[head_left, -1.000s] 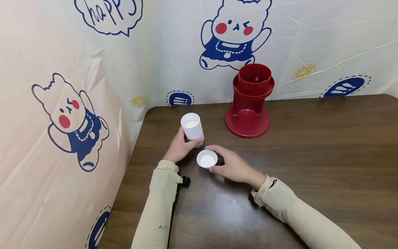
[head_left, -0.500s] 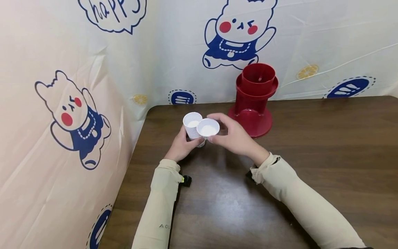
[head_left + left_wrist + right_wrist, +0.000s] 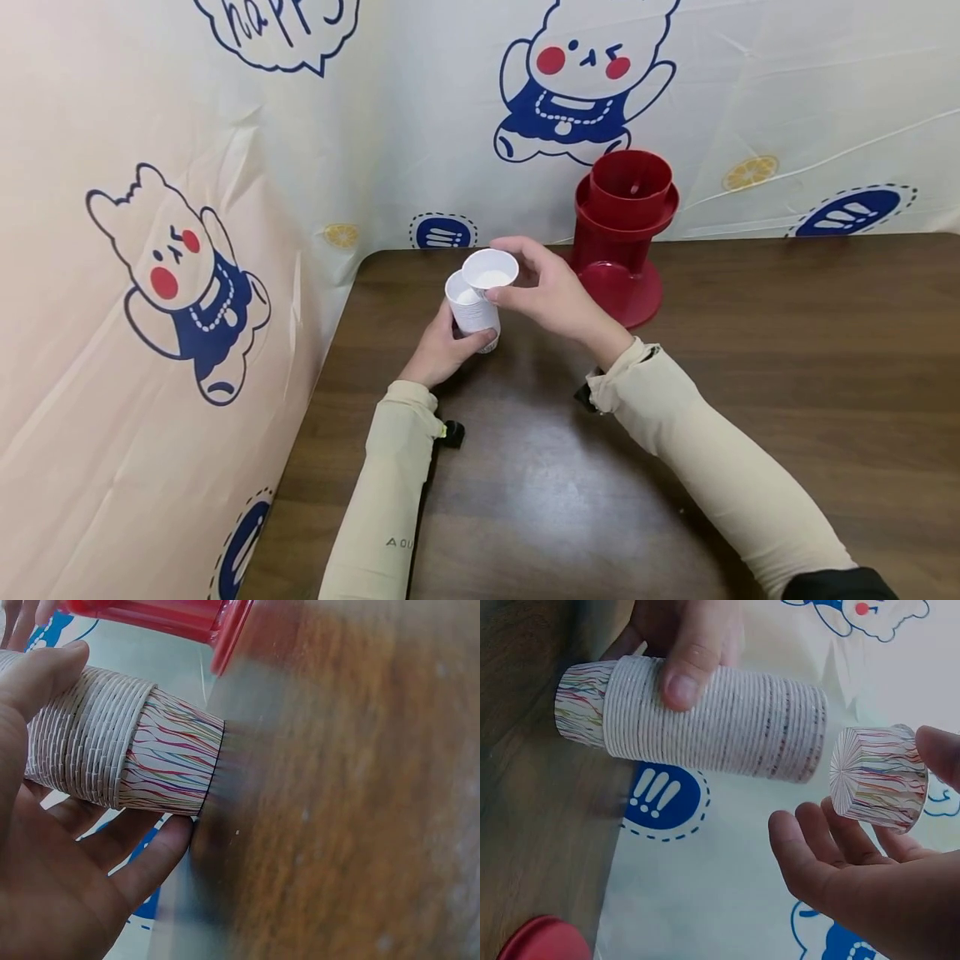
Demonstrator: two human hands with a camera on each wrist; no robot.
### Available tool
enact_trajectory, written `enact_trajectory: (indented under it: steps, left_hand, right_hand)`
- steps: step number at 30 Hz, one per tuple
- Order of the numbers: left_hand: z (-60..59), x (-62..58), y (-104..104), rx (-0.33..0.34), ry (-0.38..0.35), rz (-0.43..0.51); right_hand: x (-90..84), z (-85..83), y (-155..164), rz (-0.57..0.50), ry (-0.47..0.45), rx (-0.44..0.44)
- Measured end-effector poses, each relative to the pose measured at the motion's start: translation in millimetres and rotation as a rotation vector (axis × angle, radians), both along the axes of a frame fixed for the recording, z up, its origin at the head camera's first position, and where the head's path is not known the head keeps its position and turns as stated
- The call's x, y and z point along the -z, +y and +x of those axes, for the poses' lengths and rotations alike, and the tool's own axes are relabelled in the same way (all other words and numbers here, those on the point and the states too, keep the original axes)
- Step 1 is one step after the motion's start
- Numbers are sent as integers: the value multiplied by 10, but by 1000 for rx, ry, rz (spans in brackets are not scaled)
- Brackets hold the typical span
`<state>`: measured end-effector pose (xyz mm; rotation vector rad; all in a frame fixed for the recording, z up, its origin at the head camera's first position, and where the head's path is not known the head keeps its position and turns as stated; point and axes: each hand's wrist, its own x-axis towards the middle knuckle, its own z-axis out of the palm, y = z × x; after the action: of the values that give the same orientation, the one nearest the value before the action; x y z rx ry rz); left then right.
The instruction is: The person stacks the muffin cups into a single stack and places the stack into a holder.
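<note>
My left hand point(image 3: 441, 348) grips a tall stack of nested white paper cups point(image 3: 712, 720) low on its side, thumb in front. The stack stands upright at the table's far left, its lowest cup point(image 3: 172, 754) printed with wavy coloured lines. Just over the stack's open top, my right hand point(image 3: 551, 292) pinches a single paper cup point(image 3: 491, 271) between thumb and fingers. That cup's mouth faces up, and its striped side and pleated-looking base point(image 3: 847, 772) point at the stack's top rim. In the right wrist view a small gap shows between the two.
Behind my right hand stands a red plastic holder point(image 3: 626, 217) with a round base and a tube-like top, near the table's back edge. A brown wooden table point(image 3: 750, 350) lies underneath. White cloth point(image 3: 405, 125) with cartoon prints hangs at the back and left.
My right hand has lifted the single cup from beside the stack, up and away from me, to above the stack's top. My left hand keeps its grip on the stack.
</note>
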<state>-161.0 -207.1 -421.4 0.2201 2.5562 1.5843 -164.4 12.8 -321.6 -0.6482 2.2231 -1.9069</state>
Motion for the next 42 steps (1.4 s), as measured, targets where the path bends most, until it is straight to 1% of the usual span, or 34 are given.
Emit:
enact_trajectory:
  steps: [4, 9, 20, 29, 38, 42]
  left_hand:
    - [3, 1, 4, 2, 9, 1]
    - [6, 2, 4, 5, 12, 6]
    - [0, 25, -8, 22, 18, 13]
    - [-6, 29, -9, 22, 29, 11]
    - [-5, 4, -16, 21, 22, 13]
    - [-9, 4, -18, 20, 19, 11]
  right_hand:
    - [27, -22, -83, 19, -42, 12]
    - [54, -40, -172, 8, -75, 20]
    - [35, -76, -311, 40, -78, -3]
    - [108, -96, -346, 68, -62, -3]
    - [187, -94, -354, 75, -84, -9]
    - [220, -100, -360, 81, -76, -10]
